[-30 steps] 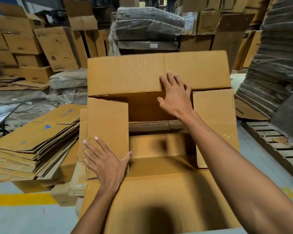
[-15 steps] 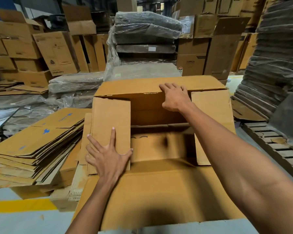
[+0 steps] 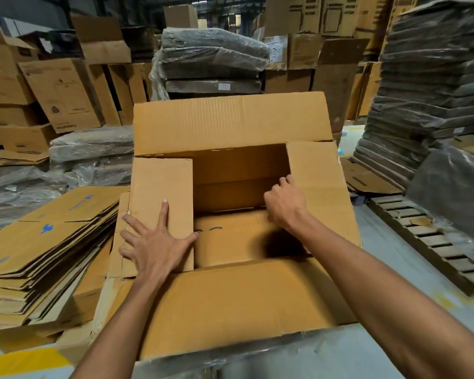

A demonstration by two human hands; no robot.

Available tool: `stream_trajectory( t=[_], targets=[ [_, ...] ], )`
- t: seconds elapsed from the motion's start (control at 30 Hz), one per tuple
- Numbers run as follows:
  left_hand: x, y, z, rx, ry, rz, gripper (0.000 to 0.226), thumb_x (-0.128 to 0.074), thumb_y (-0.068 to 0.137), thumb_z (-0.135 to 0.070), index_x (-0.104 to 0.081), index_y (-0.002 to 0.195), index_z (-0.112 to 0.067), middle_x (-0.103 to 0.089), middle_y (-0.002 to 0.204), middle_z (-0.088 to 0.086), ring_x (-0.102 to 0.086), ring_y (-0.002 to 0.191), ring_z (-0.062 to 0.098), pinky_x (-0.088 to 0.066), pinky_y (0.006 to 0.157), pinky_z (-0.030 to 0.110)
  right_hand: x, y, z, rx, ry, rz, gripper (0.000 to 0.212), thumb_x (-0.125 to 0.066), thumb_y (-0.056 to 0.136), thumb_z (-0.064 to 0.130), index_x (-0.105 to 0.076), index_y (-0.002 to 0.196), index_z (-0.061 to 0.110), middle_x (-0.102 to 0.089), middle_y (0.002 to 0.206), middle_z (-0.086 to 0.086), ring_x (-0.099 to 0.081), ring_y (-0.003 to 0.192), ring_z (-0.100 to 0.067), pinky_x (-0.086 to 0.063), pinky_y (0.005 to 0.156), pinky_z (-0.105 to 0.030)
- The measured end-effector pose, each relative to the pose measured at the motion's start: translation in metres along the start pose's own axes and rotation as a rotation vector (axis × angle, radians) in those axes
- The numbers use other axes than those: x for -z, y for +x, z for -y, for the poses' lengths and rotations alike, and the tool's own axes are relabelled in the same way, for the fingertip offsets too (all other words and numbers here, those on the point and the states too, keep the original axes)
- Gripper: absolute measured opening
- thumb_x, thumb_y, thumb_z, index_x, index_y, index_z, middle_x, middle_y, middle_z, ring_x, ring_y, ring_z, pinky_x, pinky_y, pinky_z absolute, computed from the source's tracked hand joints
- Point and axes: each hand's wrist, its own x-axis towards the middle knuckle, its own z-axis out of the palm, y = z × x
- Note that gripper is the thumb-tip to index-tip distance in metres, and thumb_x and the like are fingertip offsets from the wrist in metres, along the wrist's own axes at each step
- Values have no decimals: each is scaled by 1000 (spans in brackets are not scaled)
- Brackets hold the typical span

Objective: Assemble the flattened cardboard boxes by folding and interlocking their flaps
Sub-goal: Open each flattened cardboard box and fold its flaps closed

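Head view is showing the cardboard box (image 3: 230, 121) lying open under both hands. Left hand (image 3: 156, 247) is pressing flat on the left flap (image 3: 162, 184); right hand (image 3: 285, 205) is gripping the right flap (image 3: 322, 181).

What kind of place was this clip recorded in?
Most likely a warehouse or packing floor: stacks of flattened cartons, plastic-wrapped bundles and a wooden pallet lie around the open box.

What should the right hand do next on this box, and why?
Probably lift the inner edge of the right side flap, which the right hand grips, so the upright far flap can fold under it. The left hand presses the left side flap flat.
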Motion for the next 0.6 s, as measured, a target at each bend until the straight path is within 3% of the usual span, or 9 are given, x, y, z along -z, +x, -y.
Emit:
stream_trajectory(
  t=[0.17, 0.33, 0.47, 0.6],
  targets=[
    [0, -1, 1, 3, -13, 6, 113, -54, 68, -93, 2, 157, -54, 15, 162, 32, -16, 142, 60, -29, 107, 68, 26, -10, -32, -212, -34, -80, 26, -57, 99, 33, -75, 91, 17, -74, 98, -7, -54, 124, -33, -22, 119, -50],
    [0, -5, 1, 10, -18, 0, 112, -55, 68, -92, 3, 157, -54, 15, 162, 32, -16, 142, 58, -28, 106, 67, 7, -23, -85, -455, 32, 37, 29, -51, 98, 30, -74, 109, 16, -71, 122, -13, -43, 139, -40, -14, 121, -57],
    [0, -8, 0, 11, -21, 0, 113, -55, 67, -93, 3, 156, -55, 14, 162, 32, -17, 141, 58, -28, 106, 67, -46, -39, -105, -518, 135, -3, 50, -62, 97, 40, -55, 139, 14, -39, 157, -20, -32, 146, -43, -28, 117, -61],
    [4, -12, -2, 7, -42, 24, 113, -57, 68, -91, 3, 156, -54, 14, 162, 32, -16, 142, 59, -27, 107, 69, -92, -50, -109, -514, 349, 23, 73, -69, 95, 32, -30, 156, 30, 3, 171, -6, -22, 148, -44, -42, 103, -63]
  ],
)
